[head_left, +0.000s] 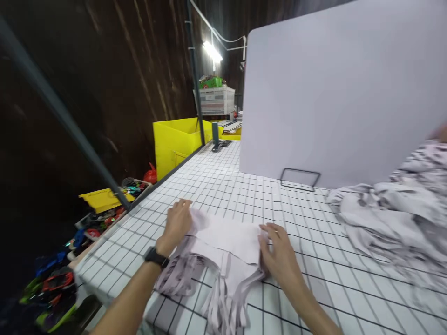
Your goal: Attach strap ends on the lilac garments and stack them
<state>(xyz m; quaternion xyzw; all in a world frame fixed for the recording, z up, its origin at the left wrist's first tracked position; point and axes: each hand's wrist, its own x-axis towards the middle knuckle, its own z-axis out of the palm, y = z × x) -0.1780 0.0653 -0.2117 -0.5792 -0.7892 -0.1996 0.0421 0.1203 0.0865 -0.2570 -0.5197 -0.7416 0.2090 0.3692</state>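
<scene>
A pale pinkish-white fabric piece with long thin straps [226, 239] lies spread on the checked table in front of me. Its upper band is flat, and the straps hang in bunches toward the near edge. My left hand [179, 221], with a black watch on the wrist, has its fingers closed on the left end of the band. At the opposite end, my right hand [277, 246] grips the cloth between thumb and fingers. Parts of both ends are hidden under my fingers.
A heap of similar pale cloth [391, 218] lies on the right. Behind stands a large white board [331, 97] with a black wire foot [300, 180]. Yellow bins [174, 144] sit beyond the table's left edge, above cluttered coloured items [59, 284]. A grey upright object [215, 135] stands far back.
</scene>
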